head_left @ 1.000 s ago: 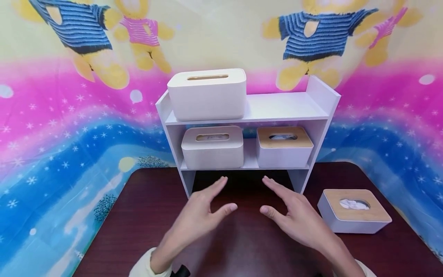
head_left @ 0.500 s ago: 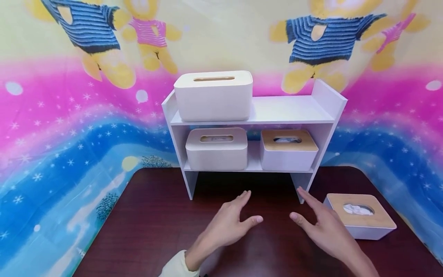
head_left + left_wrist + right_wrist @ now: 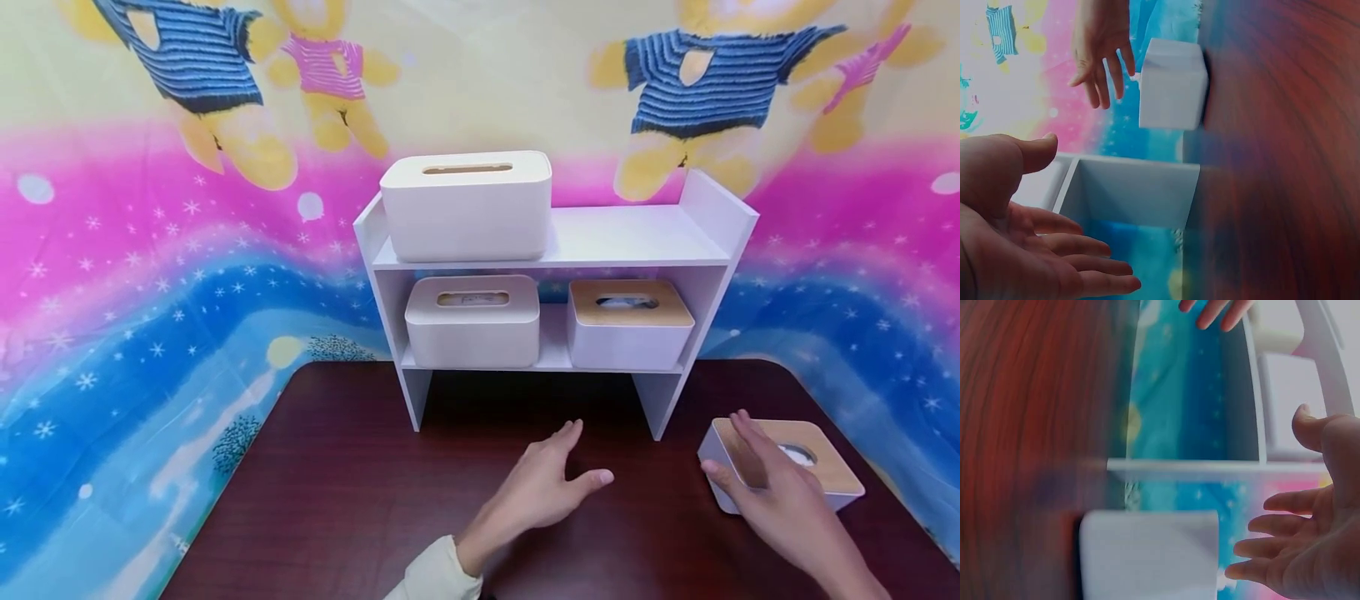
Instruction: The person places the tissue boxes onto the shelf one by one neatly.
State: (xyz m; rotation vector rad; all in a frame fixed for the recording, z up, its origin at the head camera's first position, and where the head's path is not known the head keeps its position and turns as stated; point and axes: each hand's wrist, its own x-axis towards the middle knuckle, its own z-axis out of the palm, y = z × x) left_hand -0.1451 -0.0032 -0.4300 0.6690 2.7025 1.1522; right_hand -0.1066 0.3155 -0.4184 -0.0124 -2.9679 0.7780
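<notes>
A white tissue box with a wooden lid [image 3: 828, 454] stands on the table at the right, tissue showing in its oval slot. My right hand [image 3: 787, 500] hovers in front of it, fingers straight and thumb apart, covering part of its lid in the head view. In the right wrist view the box's white side [image 3: 1147, 556] lies beyond the fingertips. My left hand [image 3: 536, 483] is held over the table in front of the shelf, fingers extended, palm turned to the right, holding nothing. In the left wrist view that palm [image 3: 1016, 244] faces the camera.
A white two-tier shelf [image 3: 637, 237] stands at the back. On its upper tier is a large cream tissue box [image 3: 465, 217]; below sit another cream one [image 3: 472, 333] and a wooden-lidded one [image 3: 632, 337]. The dark red table [image 3: 337, 483] extends to the left.
Both hands have moved to the right, the right one farther, to the tissue box on the table. The view has shifted slightly. The boxes have stayed in place.
</notes>
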